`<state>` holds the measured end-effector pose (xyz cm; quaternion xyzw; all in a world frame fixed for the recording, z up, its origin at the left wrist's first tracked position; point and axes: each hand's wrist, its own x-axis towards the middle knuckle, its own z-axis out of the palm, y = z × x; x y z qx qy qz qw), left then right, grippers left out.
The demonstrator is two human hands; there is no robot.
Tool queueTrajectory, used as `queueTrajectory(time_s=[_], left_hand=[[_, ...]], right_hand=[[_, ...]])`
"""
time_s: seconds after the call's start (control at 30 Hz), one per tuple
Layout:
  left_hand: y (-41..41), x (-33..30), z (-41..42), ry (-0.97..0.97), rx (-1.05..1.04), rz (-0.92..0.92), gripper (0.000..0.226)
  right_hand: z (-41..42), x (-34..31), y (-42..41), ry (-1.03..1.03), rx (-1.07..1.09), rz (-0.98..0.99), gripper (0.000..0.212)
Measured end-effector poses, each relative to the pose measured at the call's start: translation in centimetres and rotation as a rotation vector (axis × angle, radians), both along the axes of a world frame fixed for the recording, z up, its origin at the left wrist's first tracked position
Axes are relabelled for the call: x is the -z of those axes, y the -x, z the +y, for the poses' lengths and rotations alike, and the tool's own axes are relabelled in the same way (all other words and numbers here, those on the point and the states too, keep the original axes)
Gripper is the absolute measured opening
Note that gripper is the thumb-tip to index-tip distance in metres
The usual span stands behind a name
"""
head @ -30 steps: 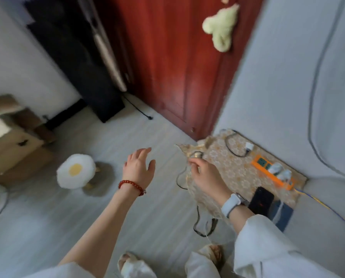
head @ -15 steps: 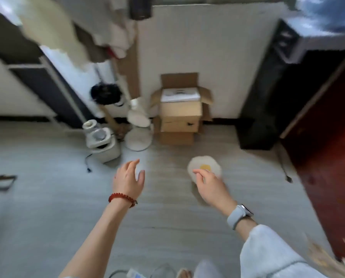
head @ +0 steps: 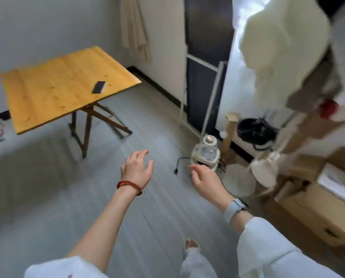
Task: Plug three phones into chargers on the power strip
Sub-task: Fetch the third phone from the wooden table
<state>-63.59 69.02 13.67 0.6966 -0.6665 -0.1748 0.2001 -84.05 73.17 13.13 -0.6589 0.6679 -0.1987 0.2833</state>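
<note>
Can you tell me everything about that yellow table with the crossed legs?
The table has a flat rectangular top that looks like light yellow-orange wood, with grain lines and small knots. Underneath are dark brown folding legs that cross each other and stand on the grey floor. It sits at the left of the room near the pale wall. One dark flat phone lies on the top near its right edge. Neither hand touches the table.

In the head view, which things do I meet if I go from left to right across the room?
Wooden folding table with a dark phone on it → left hand → right hand → small white appliance on the floor → cardboard box.
</note>
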Motion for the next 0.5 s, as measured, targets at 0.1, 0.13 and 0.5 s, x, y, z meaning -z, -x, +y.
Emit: queueTrajectory(time_s=[0.1,0.13,0.5], left_hand=[[-1.1,-1.4,-7.3,0.013,-0.055,0.019,0.042],[-1.9,-1.8,-9.1,0.009,-0.082,0.026,0.042],[-22.2,0.9,-27.7,-0.025,-0.415,0.101,0.041]], right_hand=[[-9.8,-1.3,-2.2,0.03,-0.095,0.026,0.032],[-12.5,-1.6,-3.4,0.031,-0.123,0.025,0.032],[-37.1,0.7,-22.8,-0.046,-0.449,0.002,0.033]])
